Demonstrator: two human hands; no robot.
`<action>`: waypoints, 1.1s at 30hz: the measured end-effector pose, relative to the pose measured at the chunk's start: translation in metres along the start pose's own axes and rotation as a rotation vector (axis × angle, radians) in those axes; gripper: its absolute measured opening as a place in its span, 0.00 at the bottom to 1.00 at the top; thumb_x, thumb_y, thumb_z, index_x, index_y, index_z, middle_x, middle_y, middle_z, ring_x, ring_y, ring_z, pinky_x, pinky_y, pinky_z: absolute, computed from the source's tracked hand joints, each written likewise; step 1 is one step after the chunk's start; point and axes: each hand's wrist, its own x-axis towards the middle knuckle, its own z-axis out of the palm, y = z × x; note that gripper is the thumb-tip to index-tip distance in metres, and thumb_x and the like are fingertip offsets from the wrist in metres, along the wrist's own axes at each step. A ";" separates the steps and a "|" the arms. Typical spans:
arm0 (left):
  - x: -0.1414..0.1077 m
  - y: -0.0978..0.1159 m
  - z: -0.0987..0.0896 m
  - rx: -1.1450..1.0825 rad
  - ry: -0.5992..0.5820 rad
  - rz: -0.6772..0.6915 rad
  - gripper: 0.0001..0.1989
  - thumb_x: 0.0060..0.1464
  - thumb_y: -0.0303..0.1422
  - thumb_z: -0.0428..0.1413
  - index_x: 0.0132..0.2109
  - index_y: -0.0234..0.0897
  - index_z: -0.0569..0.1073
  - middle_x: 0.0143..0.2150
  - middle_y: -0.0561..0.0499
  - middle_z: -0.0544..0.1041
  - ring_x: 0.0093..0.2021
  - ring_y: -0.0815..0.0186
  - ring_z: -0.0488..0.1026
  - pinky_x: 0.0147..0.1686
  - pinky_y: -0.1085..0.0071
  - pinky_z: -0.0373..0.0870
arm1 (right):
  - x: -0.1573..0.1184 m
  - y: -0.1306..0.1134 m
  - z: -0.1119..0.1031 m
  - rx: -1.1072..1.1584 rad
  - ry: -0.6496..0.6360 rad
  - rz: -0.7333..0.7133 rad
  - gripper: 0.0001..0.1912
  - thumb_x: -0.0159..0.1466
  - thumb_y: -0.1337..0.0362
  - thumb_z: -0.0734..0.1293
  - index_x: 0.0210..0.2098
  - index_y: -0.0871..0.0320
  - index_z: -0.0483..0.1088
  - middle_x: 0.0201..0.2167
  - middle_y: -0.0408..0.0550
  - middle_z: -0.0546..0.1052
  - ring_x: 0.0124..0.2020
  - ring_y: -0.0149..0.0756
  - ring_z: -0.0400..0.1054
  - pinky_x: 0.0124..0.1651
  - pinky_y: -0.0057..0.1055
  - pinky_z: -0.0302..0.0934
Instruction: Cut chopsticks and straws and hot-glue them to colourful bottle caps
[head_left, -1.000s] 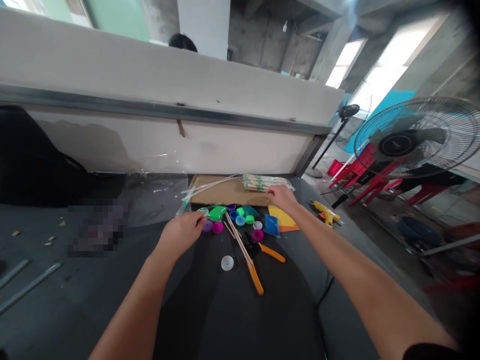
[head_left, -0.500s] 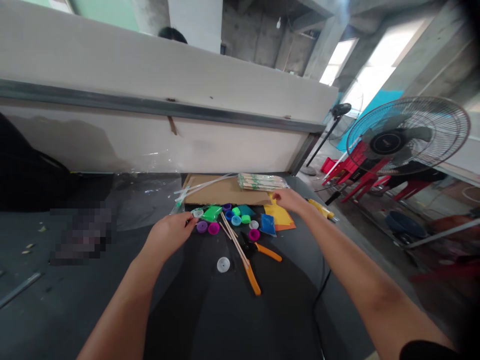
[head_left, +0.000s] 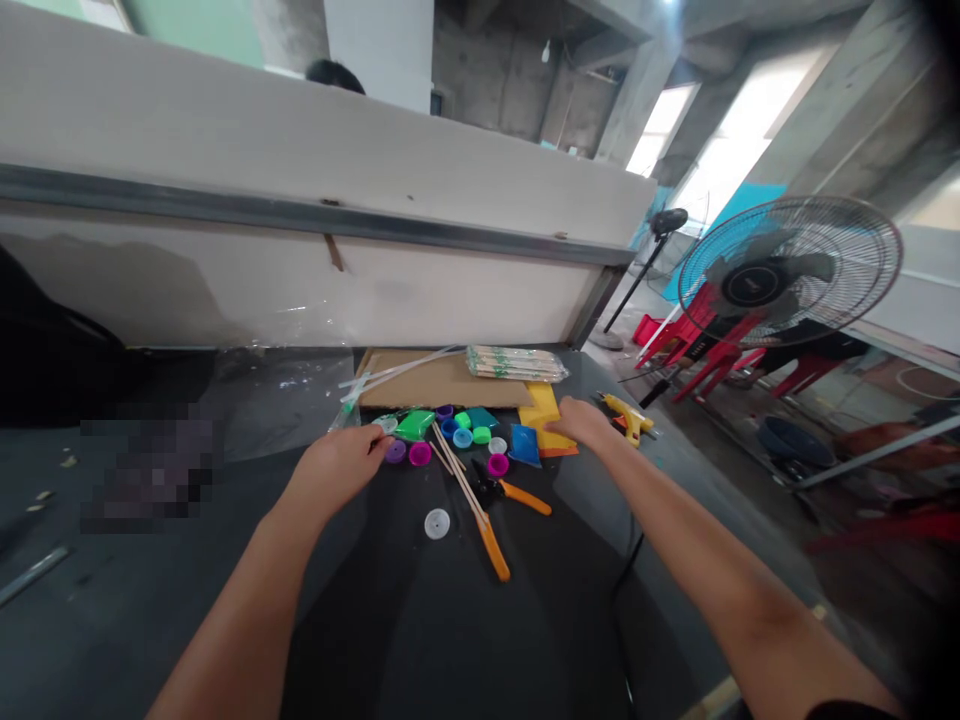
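Note:
My left hand (head_left: 345, 462) is closed in a pinch at the left end of the group of caps, its fingertips on a small white cap (head_left: 386, 425). Beside them lie a purple cap (head_left: 395, 452), a magenta cap (head_left: 420, 454) and a green packet (head_left: 415, 426). My right hand (head_left: 585, 422) has curled fingers over the yellow sheet (head_left: 541, 400); what they grip, if anything, is hidden. A blue packet (head_left: 526, 445) lies just left of it. Orange-handled pliers (head_left: 493, 548) rest nearer to me, with thin wooden sticks (head_left: 465, 482) across them and a white wheel-like disc (head_left: 437, 524) alongside.
A cardboard sheet (head_left: 435, 378) lies at the back, with a wrapped bundle of sticks (head_left: 517, 363) on its right end. A yellow glue gun (head_left: 628, 418) sits to the right; a black cable (head_left: 622, 590) runs down the table. A fan (head_left: 757, 285) stands beyond.
My right hand has moved right and nearer to me, over the yellow sheet, uncovering the glue gun. The left hand stays at the white cap. The whole view has shifted slightly.

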 end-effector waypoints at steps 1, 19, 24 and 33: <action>0.000 0.000 0.000 0.002 -0.007 0.005 0.17 0.60 0.41 0.41 0.35 0.41 0.73 0.35 0.47 0.79 0.36 0.59 0.75 0.31 0.69 0.61 | -0.003 -0.003 -0.002 0.012 0.024 -0.018 0.28 0.56 0.53 0.70 0.48 0.67 0.68 0.45 0.67 0.75 0.45 0.51 0.72 0.39 0.34 0.61; -0.002 -0.002 -0.002 -0.030 0.046 0.025 0.16 0.60 0.39 0.43 0.36 0.40 0.74 0.34 0.47 0.79 0.35 0.60 0.75 0.31 0.69 0.61 | -0.026 -0.040 0.001 0.188 -0.083 -0.322 0.21 0.51 0.54 0.72 0.41 0.58 0.73 0.41 0.51 0.78 0.40 0.41 0.72 0.36 0.29 0.60; -0.002 0.002 -0.003 -0.035 0.046 0.035 0.16 0.60 0.39 0.43 0.37 0.41 0.74 0.35 0.48 0.79 0.35 0.61 0.75 0.31 0.70 0.61 | -0.031 -0.036 0.003 0.251 -0.067 -0.301 0.16 0.53 0.58 0.71 0.39 0.57 0.71 0.34 0.43 0.77 0.34 0.34 0.70 0.31 0.24 0.59; -0.005 -0.016 -0.012 -0.048 0.087 -0.059 0.16 0.60 0.40 0.43 0.35 0.41 0.73 0.32 0.48 0.78 0.33 0.61 0.74 0.30 0.70 0.59 | -0.039 -0.071 -0.014 0.195 0.108 -0.420 0.14 0.59 0.58 0.68 0.42 0.57 0.74 0.43 0.52 0.75 0.47 0.43 0.67 0.50 0.35 0.55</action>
